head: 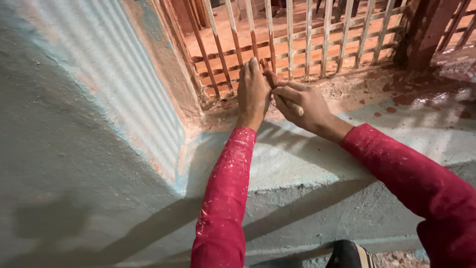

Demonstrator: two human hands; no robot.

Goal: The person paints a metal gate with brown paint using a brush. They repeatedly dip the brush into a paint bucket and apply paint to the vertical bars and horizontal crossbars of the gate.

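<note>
Grey cement wall (59, 164) fills the left, then a pale blue-edged corner pillar (144, 94), then a raised concrete sill (297, 159) under a metal grille (307, 44) half coated in reddish-orange paint, spatter on the ledge at right. We judge we're mid-stroke painting the lower bars. Our left hand (252, 92) lies flat, fingers extended against the grille base, gripping nothing. Our right hand (305, 104) is closed round a small paintbrush (277, 87), its tip touching the bar just beside the left fingers. Next move likely needs short, steady strokes along unpainted bars.
</note>
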